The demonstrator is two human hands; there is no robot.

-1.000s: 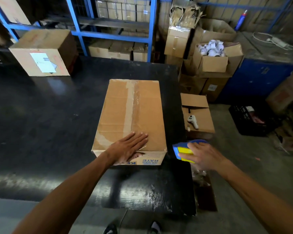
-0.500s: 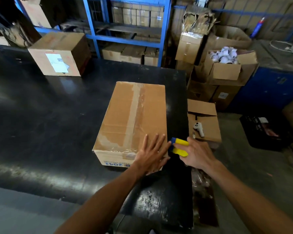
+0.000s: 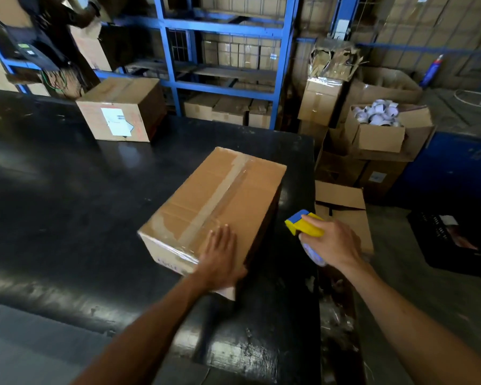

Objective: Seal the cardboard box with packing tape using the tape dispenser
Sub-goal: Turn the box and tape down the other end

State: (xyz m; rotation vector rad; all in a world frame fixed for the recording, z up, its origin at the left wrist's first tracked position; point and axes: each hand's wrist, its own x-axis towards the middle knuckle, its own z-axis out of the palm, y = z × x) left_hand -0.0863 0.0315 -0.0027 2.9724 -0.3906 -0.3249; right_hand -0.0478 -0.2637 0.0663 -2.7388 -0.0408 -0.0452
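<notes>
A warehouse packing area: blue steel racking (image 3: 222,87) at twelve o'clock holds cartons, stacked cardboard boxes (image 3: 372,134) crowd two o'clock, beside a worn black counter (image 3: 53,204).

Table (image 3: 67,218) left of taped box (image 3: 220,201) open; labelled box (image 3: 120,112) blocks far-left corner.

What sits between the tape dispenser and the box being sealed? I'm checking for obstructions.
Nothing. The head view shows only bare black table between the tape dispenser in the right hand and the cardboard box.
</notes>
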